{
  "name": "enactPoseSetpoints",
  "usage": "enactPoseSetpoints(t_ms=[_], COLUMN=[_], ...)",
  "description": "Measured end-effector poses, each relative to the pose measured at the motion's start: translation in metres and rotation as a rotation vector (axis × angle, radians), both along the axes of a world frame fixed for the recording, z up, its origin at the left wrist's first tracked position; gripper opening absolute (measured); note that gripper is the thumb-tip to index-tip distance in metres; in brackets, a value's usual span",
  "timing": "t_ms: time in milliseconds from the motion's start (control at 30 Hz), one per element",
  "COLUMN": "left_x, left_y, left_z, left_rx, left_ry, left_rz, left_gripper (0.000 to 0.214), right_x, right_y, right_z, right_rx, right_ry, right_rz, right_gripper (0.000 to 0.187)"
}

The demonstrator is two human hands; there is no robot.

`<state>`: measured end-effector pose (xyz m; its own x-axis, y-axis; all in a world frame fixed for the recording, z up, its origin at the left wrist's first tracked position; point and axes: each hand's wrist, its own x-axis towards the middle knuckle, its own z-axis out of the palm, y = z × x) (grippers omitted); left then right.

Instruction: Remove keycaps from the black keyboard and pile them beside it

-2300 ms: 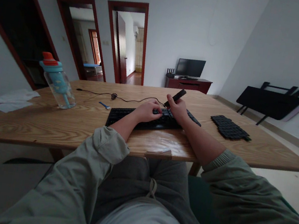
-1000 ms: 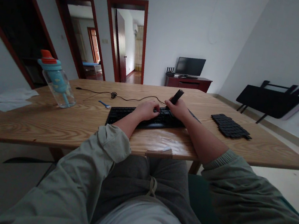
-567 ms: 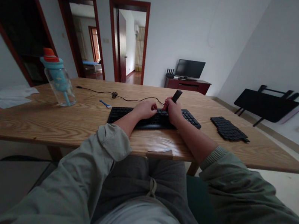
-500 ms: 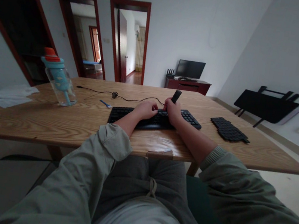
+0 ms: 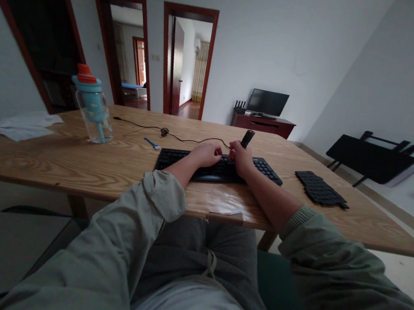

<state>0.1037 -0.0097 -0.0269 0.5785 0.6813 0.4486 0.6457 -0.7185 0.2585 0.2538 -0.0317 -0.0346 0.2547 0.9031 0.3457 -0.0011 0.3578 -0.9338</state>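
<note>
A black keyboard lies on the wooden table in front of me. My left hand rests on its keys near the middle, fingers curled down onto them. My right hand is closed around a dark stick-like tool, held nearly upright with its lower end at the keys. Its tip is hidden behind my fingers.
A pile of loose black keycaps lies to the right. A clear bottle with teal and orange lid stands at left, white paper beyond it. A thin cable and a small blue tool lie behind the keyboard.
The tool in my right hand has swung from a slant to nearly upright. Both hands stay on the keyboard. The camera view has shifted a little to the left.
</note>
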Motion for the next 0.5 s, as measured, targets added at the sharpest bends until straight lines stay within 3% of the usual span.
enactPoseSetpoints(t_ms=[200,500], left_x=[0.000,0.000], left_y=[-0.003,-0.005], left_z=[0.003,0.002], left_rx=[-0.014,0.001], left_ry=[0.017,0.159], left_rz=[0.033,0.154], left_gripper=[0.018,0.029], right_x=[-0.006,-0.012], right_y=[0.001,0.018], right_z=[0.003,0.003], right_rx=[0.010,0.038], right_ry=[0.025,-0.192], right_rz=[-0.084,-0.315], right_gripper=[0.016,0.019])
